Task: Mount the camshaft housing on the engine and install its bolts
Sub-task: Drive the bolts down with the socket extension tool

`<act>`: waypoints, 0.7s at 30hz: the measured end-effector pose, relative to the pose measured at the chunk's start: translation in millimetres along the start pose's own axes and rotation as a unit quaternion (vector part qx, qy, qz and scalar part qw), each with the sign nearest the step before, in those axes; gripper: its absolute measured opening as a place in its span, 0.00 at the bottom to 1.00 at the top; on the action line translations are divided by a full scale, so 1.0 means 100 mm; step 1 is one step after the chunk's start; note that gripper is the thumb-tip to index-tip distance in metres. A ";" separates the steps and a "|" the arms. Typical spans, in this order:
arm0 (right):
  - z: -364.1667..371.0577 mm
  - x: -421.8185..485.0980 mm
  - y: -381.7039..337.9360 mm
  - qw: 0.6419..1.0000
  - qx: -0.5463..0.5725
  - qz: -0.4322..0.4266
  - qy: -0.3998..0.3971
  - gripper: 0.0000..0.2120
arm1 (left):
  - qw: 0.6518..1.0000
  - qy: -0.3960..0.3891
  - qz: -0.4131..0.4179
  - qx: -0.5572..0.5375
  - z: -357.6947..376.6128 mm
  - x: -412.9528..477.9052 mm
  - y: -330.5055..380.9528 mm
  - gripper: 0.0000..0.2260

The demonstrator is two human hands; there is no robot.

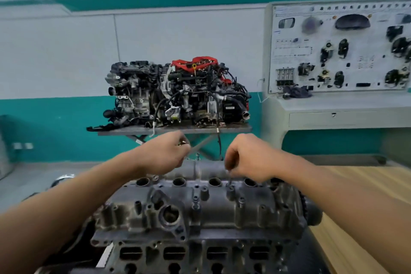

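The grey camshaft housing [255, 209] lies on top of the engine [195, 256] in front of me, with a row of round holes along its far side. My right hand [249, 160] hovers over the housing's far edge and pinches a dark bolt [229, 179] that points down at a hole. My left hand [164, 153] is held above the housing's far left part, fingers curled round small bolts, one metal tip showing at the fingertips [183, 143]. Two bolts [195, 202] stand upright in the housing's middle.
A wooden bench top [355, 207] runs along the right of the engine. Behind, a second complete engine [178, 93] with red parts stands on a grey stand. A white training panel [340, 46] with mounted parts stands at the back right.
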State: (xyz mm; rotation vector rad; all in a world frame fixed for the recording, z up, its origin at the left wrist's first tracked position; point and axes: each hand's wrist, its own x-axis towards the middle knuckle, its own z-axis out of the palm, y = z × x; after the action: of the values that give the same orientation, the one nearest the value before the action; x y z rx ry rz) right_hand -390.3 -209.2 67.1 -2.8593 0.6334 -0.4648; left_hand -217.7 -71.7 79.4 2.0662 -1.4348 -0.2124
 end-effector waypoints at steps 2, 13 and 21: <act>0.09 0.04 0.04 0.998 -0.051 0.017 -0.033 0.05 | 0.999 -0.010 0.008 0.030 0.03 0.04 -0.14 0.09; 0.20 0.15 0.12 0.999 -0.038 0.019 -0.015 0.06 | 0.986 -0.056 0.115 0.110 0.42 0.43 -0.32 0.09; 0.28 0.18 0.16 0.996 -0.085 0.016 -0.023 0.12 | 0.987 -0.031 0.154 0.042 0.56 0.41 -0.48 0.10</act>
State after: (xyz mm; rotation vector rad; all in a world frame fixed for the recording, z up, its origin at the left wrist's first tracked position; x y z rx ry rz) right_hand -372.0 -228.3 42.0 -3.0042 0.7434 -0.3551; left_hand -188.1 -119.3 15.8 1.8839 -1.8051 -0.0906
